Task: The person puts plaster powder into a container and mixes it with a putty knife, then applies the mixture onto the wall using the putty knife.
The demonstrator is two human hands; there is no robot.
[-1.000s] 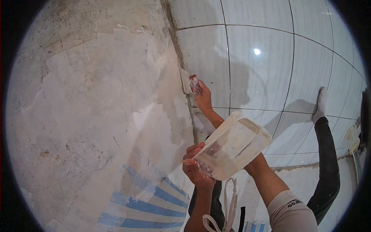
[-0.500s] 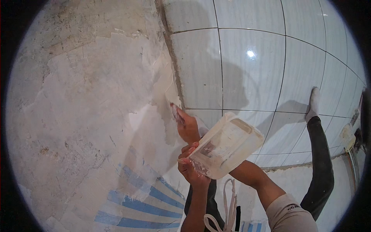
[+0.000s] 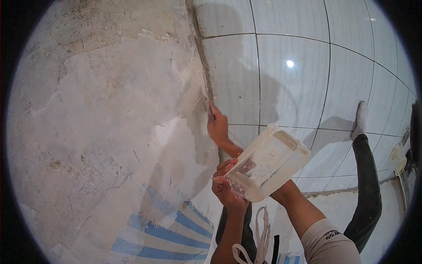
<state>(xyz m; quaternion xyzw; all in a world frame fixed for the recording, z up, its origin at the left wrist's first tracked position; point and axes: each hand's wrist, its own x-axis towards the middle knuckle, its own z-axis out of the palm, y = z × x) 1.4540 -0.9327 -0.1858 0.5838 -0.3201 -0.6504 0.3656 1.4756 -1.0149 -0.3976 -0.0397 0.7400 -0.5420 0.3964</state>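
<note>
Our left hand (image 3: 225,188) grips the white tub (image 3: 266,164); right hand (image 3: 217,126), at 11 o'clock, pinches a scraper (image 3: 207,102) against the wall (image 3: 110,132).

my two bare hands, left hand (image 3: 226,191) and right hand (image 3: 217,127), forearms uncovered, a pale grey short sleeve (image 3: 327,242) with a small dark printed mark on my right arm, dark trousers (image 3: 367,189), white sock (image 3: 361,119)

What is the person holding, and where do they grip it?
The left hand grips a white plastic tub by its lower end. The right hand presses a small scraper, mostly hidden, against the wall.
</note>
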